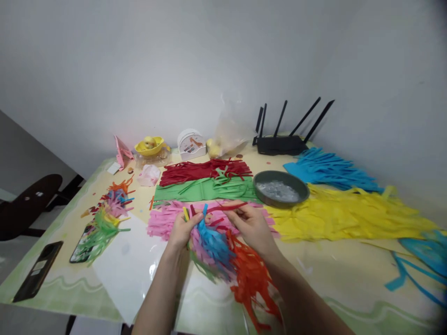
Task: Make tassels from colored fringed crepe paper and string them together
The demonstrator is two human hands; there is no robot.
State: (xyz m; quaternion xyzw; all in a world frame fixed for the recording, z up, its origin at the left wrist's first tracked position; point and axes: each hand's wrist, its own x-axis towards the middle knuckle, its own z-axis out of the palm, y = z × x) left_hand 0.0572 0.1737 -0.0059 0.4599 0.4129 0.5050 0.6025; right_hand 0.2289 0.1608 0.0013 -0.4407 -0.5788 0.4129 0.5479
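Note:
My left hand [181, 229] pinches the top of a mixed bundle of paper strips [223, 253], with blue, pink, green and orange strips hanging down toward me. A yellow and a blue strip end stick up above its fingers. My right hand [252, 225] holds a single red strip [228, 206] that runs across to the left hand's fingers. Both hands hover over a pile of pink strips [164, 222] on the table [335, 274].
Red strips [202, 170] and green strips [206, 188] lie behind the pink. A grey bowl [281, 188], yellow strips [349, 214] and blue strips [328, 170] are right. A finished mixed bundle [106, 216], two phones [38, 270] lie left; a router [282, 142] stands at the back.

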